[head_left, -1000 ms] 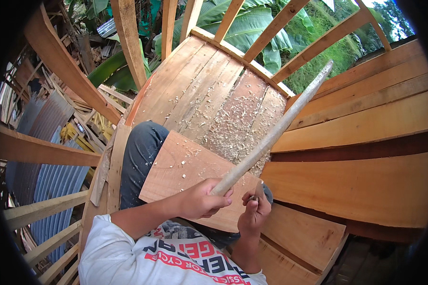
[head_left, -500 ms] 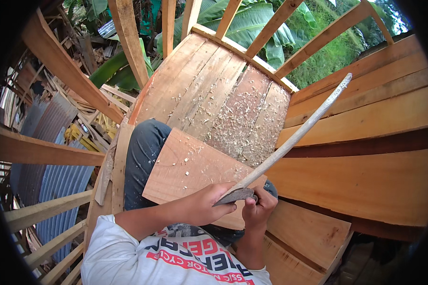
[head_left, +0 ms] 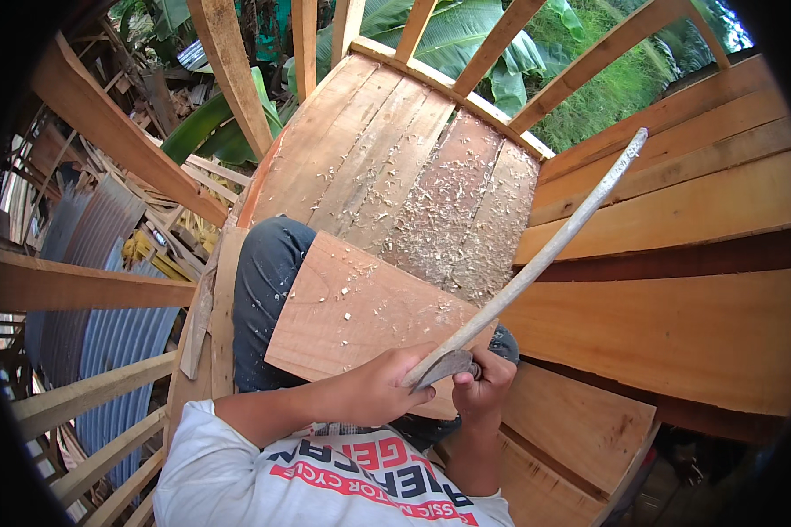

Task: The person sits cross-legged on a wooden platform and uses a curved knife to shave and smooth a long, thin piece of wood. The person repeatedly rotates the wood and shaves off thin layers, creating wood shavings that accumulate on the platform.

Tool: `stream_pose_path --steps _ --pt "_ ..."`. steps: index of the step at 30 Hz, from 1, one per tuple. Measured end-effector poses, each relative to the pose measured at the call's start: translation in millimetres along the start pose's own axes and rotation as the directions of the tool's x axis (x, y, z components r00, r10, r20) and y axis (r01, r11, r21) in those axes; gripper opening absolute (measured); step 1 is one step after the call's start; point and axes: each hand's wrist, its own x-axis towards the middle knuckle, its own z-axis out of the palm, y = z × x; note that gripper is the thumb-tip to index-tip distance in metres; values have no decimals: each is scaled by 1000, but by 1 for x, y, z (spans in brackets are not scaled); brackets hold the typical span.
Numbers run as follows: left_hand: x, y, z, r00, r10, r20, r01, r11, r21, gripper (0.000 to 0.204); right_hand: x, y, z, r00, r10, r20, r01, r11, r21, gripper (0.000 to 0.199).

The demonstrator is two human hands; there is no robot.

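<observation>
A long, pale stick (head_left: 549, 250) with a slight bend slants up and away to the right from my lap. My left hand (head_left: 394, 379) is closed round its lower end. Against the stick, just beside the left fingers, lies the broad grey blade of a knife (head_left: 444, 367). My right hand (head_left: 485, 385) is closed on the knife's handle, most of which the fingers hide. Beneath both hands a flat reddish-brown board (head_left: 360, 307) rests across my thighs, with a few small pale chips on it.
Pale shavings (head_left: 457, 211) cover much of the plank floor (head_left: 360, 132) ahead. Stacked wide planks (head_left: 650, 342) stand along the right. Wooden slats (head_left: 228, 75) rise round the left and far sides. Beyond them lie corrugated metal sheets (head_left: 123, 342) and scrap wood.
The blade has turned and now sits more upright against the stick, where before it lay flatter across it. Both hands have shifted slightly, still holding the stick and the knife.
</observation>
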Motion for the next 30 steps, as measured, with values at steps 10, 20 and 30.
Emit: stream_pose_path --steps 10,20,30 --pt "-5 -3 6 998 -42 -54 53 975 215 38 10 21 -13 986 -4 -169 -41 965 -258 42" --pt "-10 -8 4 996 -41 -75 57 972 229 38 16 14 -9 979 21 -203 -90 937 -338 42" --pt "-18 -13 -3 993 -29 -116 49 983 177 35 26 10 3 980 -35 -196 -32 944 -328 39"
